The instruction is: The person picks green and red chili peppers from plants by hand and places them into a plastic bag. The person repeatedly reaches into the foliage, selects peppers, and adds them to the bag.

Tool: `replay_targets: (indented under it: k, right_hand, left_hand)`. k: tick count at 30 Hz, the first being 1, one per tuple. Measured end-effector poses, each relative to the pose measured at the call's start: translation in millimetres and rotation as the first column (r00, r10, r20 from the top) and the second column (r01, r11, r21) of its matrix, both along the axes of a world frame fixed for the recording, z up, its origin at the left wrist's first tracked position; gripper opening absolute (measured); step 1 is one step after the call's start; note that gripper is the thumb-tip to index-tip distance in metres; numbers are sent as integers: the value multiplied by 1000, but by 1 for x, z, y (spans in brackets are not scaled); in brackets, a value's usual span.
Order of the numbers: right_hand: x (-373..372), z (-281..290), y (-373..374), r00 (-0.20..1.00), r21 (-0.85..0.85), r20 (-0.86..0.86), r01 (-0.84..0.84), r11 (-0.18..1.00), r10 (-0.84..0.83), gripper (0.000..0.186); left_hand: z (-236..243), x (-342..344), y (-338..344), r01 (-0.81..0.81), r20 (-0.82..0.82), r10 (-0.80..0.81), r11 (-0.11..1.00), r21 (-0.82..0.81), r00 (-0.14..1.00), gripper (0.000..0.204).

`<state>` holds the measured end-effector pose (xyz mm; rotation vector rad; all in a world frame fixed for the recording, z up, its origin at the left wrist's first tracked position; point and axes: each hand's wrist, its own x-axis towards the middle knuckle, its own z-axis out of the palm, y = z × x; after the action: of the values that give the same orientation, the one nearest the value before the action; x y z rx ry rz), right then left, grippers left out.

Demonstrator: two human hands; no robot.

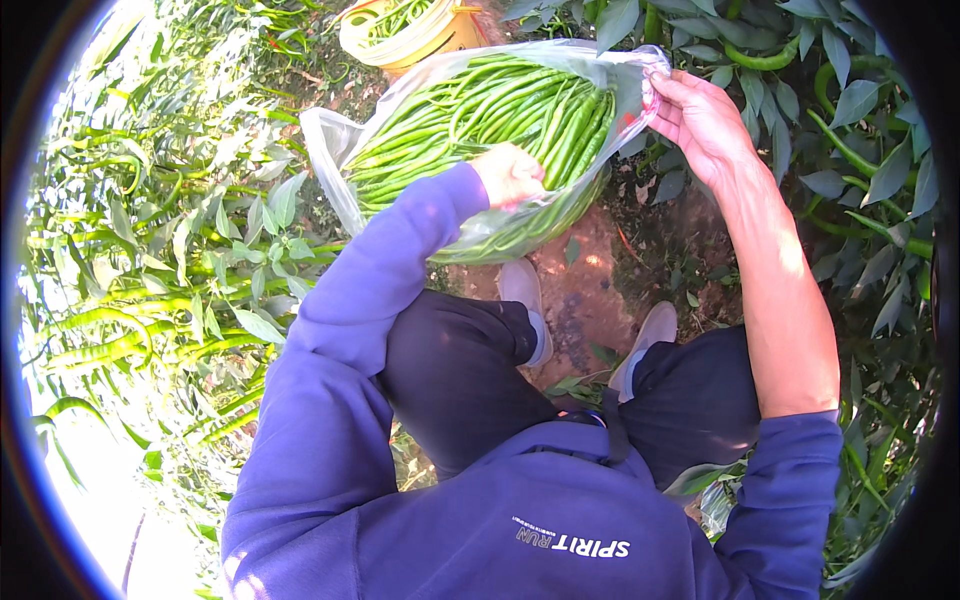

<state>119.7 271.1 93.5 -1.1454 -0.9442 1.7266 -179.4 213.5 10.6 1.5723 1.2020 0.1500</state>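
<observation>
A clear plastic bag lies wide-mouthed in front of my knees, filled with long thin green peppers lying mostly side by side. My right hand pinches the bag's bunched edge at its far right corner, thumb and fingers pressed together. At the near side of the bag, my left hand is closed on the plastic rim, in front of the peppers; its fingertips are partly hidden.
A yellow bucket with more green peppers stands just beyond the bag. Pepper plants crowd the left, and leafy plants with hanging peppers rise close on the right. Between my feet runs brown soil.
</observation>
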Motion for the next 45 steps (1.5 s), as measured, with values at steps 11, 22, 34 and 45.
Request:
replay_targets:
  k: [11, 22, 34, 45]
  right_hand:
    - [-6, 5, -4, 1000, 5, 23, 15, 1000, -15, 15]
    - [-6, 2, -3, 1000, 1, 15, 1, 1000, -1, 18]
    - [2, 1, 0, 1000, -7, -12, -18, 1000, 18, 18]
    - [6, -1, 2, 1000, -2, 13, -27, 1000, 27, 16]
  left_hand:
    - [1, 51, -5, 359, -507, -139, 858, 367, 851, 32]
    - [1, 90, 11, 238, -592, 97, 854, 463, 800, 30]
    - [23, 89, 8, 209, -488, 66, 848, 487, 870, 35]
    - [12, 57, 22, 109, -366, 150, 793, 600, 919, 45]
